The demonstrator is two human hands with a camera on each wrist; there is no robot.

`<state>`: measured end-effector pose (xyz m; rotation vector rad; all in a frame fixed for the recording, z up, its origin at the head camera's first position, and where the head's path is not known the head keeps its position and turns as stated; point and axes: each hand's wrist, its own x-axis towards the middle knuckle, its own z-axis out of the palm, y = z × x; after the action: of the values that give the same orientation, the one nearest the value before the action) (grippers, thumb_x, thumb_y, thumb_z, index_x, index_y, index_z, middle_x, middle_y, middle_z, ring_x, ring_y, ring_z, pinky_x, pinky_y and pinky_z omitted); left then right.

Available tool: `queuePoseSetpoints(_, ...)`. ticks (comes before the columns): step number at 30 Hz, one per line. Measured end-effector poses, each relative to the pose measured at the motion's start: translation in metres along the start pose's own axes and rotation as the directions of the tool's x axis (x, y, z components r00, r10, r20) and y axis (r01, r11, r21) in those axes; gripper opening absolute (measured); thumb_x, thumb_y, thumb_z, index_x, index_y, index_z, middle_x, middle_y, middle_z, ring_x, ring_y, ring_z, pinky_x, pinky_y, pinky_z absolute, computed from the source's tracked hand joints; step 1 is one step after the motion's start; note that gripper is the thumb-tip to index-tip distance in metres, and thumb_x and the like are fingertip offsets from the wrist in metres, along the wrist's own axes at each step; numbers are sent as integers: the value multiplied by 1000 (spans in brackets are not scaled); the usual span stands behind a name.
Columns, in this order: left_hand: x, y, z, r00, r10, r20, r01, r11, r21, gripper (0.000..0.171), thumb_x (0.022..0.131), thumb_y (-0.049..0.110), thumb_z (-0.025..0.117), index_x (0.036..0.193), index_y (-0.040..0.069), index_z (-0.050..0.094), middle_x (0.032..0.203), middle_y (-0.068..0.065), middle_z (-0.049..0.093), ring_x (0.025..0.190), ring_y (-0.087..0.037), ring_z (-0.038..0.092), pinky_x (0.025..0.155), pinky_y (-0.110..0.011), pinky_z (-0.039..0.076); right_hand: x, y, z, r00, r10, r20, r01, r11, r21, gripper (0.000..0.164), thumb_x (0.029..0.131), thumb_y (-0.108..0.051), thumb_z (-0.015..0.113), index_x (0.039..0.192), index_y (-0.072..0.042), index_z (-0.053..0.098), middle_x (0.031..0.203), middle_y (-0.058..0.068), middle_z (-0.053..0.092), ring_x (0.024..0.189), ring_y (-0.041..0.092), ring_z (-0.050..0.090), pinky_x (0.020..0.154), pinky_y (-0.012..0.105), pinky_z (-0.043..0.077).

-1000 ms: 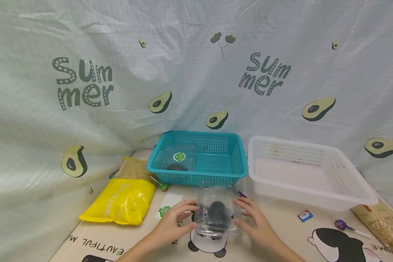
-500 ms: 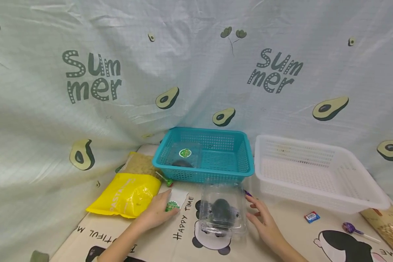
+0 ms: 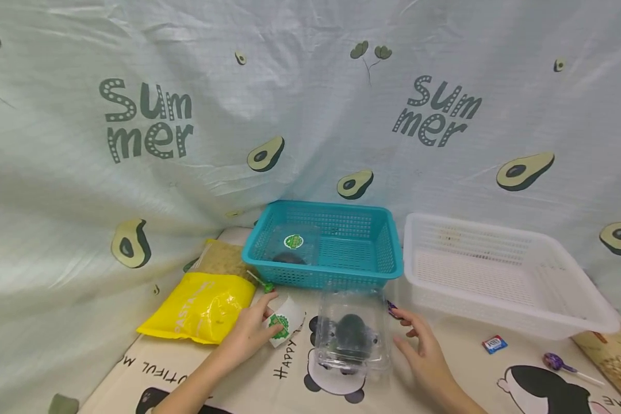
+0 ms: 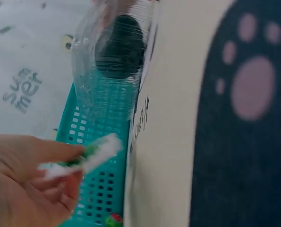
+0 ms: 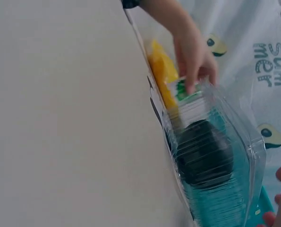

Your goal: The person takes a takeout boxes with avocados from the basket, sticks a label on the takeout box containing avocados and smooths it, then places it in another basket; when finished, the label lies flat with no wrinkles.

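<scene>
In the head view my left hand point(image 3: 249, 333) pinches a white slip of paper with a round green sticker point(image 3: 281, 325) between thumb and fingers. The paper tilts up off the cloth. A closed clear plastic box point(image 3: 348, 356) stands in the middle, holding a dark oval fruit point(image 3: 352, 336), perhaps an avocado. Just right of the box is my right hand point(image 3: 423, 351), fingers loosely bent, holding nothing. Its fingertips are near a purple-wrapped candy point(image 3: 392, 309), mostly hidden; contact cannot be told. The left wrist view shows the paper point(image 4: 102, 152) blurred in the grip.
Behind the box stands a teal basket point(image 3: 321, 276) with a labelled clear box point(image 3: 290, 244) inside. At right are a white basket point(image 3: 502, 310), a small wrapped candy point(image 3: 494, 344) and a purple lollipop point(image 3: 555, 362). A yellow pasta bag point(image 3: 199, 310) and green lollipop point(image 3: 267, 287) lie left.
My left hand left the box, moved left to the paper slip, and lifted it off the cloth. My right hand moved slightly away from the box's right side. The box stayed put.
</scene>
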<state>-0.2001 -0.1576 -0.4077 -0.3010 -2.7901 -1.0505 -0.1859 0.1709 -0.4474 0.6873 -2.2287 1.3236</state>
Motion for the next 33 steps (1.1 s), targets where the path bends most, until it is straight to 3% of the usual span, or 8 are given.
queuePoseSetpoints(4, -6, 26, -14, 998, 54, -28, -55, 998, -42, 36, 72, 15, 73, 105, 13, 59, 69, 11, 52, 63, -7, 44, 57, -21, 40, 10, -13, -3, 990, -143, -8, 143, 990, -11, 45, 71, 12, 63, 113, -1, 54, 108, 8, 53, 98, 6, 43, 74, 19, 35)
queuePoseSetpoints(7, -7, 47, -18, 989, 147, -30, -148, 988, -53, 17, 72, 19, 73, 84, 17, 61, 63, 10, 46, 59, -7, 41, 51, -18, 38, 24, -30, -2, 960, -279, -16, 279, 960, -8, 41, 69, 9, 66, 106, -7, 60, 100, 4, 58, 92, 8, 47, 70, 18, 37)
queuePoseSetpoints(10, -5, 63, -15, 972, 235, -12, -235, 968, -90, 13, 73, 22, 72, 77, 17, 60, 59, 8, 40, 56, -7, 40, 47, -17, 36, 40, -48, 5, 928, -373, 3, 373, 928, 8, 35, 70, 4, 68, 101, -12, 62, 93, -1, 61, 86, 10, 50, 67, 18, 38)
queuePoseSetpoints(12, -3, 71, -10, 958, 288, -2, -286, 951, -115, 12, 75, 23, 70, 77, 17, 60, 60, 9, 40, 56, -6, 40, 48, -16, 37, 47, -57, 11, 924, -382, 26, 381, 924, 29, 30, 73, 1, 67, 99, -13, 63, 92, -2, 62, 83, 9, 49, 65, 17, 38)
queuePoseSetpoints(17, 1, 82, 3, 928, 371, 20, -362, 916, -174, 10, 77, 23, 68, 79, 16, 61, 61, 9, 41, 56, -5, 41, 48, -15, 38, 53, -64, 23, 940, -334, 66, 334, 943, 11, 25, 75, -5, 68, 97, -16, 63, 90, -5, 62, 80, 6, 47, 61, 17, 38)
queuePoseSetpoints(26, -1, 88, 10, 911, 411, 35, -398, 897, -193, 10, 77, 21, 67, 82, 14, 61, 66, 9, 47, 59, -5, 42, 51, -14, 43, 50, -61, 30, 960, -266, 88, 267, 964, -1, 21, 76, -6, 68, 92, -19, 62, 82, -10, 59, 70, 7, 47, 53, 22, 39)
queuePoseSetpoints(30, -1, 88, 11, 898, 438, 32, -425, 884, -195, 10, 78, 22, 66, 81, 15, 60, 67, 9, 49, 58, -2, 42, 51, -13, 42, 51, -70, 30, 958, -278, 70, 277, 961, 21, 21, 73, 1, 68, 85, -15, 61, 75, -5, 58, 65, 11, 45, 50, 20, 37)
queuePoseSetpoints(33, -1, 88, 12, 900, 434, 29, -420, 885, -201, 12, 78, 24, 66, 82, 14, 61, 66, 8, 49, 58, -3, 42, 51, -14, 43, 53, -82, 27, 958, -279, 64, 277, 960, 42, 20, 71, 6, 68, 80, -11, 60, 70, -3, 56, 63, 12, 44, 50, 18, 35)
